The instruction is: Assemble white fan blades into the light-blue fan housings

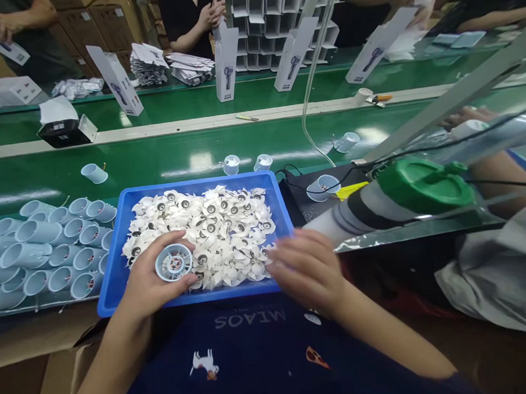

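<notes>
In my left hand (151, 277) is a light blue round fan housing (174, 262), its open end with spokes and a copper-coloured centre facing up. My fingers and thumb wrap its sides. Under that hand lies a blue tray (285, 219) heaped with white fan blades (230, 239), many with dark round hubs. My right hand (309, 267) is over the tray's right edge, beside the blades. Motion smears its fingers, so whether they hold anything cannot be made out.
Many light blue housings (38, 230) lie stacked left of the tray. Several more stand on the green conveyor (165, 149). A green-capped bottle-like container (423, 184) leans at right. Printed white boxes (226, 65) stand along the far side, where other people work.
</notes>
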Motion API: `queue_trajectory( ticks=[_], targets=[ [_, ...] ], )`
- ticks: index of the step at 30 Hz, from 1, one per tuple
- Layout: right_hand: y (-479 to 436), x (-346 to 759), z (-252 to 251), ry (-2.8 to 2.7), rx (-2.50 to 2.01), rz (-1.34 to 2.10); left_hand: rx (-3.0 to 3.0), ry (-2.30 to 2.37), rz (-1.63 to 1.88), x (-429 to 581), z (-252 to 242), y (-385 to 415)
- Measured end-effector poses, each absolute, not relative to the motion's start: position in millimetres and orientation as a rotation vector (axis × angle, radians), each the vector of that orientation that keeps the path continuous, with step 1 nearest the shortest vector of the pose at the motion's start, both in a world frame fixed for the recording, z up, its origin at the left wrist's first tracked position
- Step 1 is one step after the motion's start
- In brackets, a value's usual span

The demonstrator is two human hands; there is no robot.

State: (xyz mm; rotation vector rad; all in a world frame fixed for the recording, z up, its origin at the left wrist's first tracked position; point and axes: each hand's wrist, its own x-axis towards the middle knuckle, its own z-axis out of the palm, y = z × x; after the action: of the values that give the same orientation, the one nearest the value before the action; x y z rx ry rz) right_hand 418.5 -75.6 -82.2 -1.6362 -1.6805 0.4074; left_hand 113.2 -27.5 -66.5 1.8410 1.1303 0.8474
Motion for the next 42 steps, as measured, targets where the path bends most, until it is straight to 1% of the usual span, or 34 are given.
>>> queue_trajectory(
  ticks=[3,5,8,13,16,18,22,27,30,32,34,38,42],
  targets=[
    [-43,409,-87,-2.179,-1.793,0.315,1.896,1.084,0.792,120,-68,-31],
    [-24,410,-93,-2.305,-1.950,0.207,1.929,1.087,0.769,118,-68,-35],
    [-8,415,-102,-2.361,-2.108,0.072,1.929,1.131,0.771,108,-70,-40],
    [-9,419,-111,-2.369,-2.180,-0.059,1.882,1.181,0.810,95,-74,-45],
    [-13,416,-114,-2.322,-2.211,-0.090,1.901,1.179,0.784,97,-75,-44],
    [-13,414,-117,-2.304,-2.215,-0.053,1.916,1.158,0.757,102,-74,-44],
    [-9,411,-116,-2.252,-2.148,0.129,1.900,1.097,0.715,111,-72,-44],
    [-31,406,-89,-2.064,-1.871,0.464,1.797,1.169,0.826,115,-77,-47],
    [-54,401,-76,-1.840,-1.500,0.951,1.767,1.102,0.841,118,-77,-50],
    [-64,395,-76,-1.630,-1.238,1.293,1.835,1.048,0.769,124,-72,-52],
    [-69,389,-81,-1.451,-1.065,1.514,1.932,1.052,0.670,132,-67,-54],
    [-70,381,-90,-1.202,-0.880,1.747,2.085,1.060,0.624,144,-62,-54],
    [-70,383,-91,-1.070,-0.805,1.826,2.211,1.006,0.701,147,-67,-52]
  ],
)
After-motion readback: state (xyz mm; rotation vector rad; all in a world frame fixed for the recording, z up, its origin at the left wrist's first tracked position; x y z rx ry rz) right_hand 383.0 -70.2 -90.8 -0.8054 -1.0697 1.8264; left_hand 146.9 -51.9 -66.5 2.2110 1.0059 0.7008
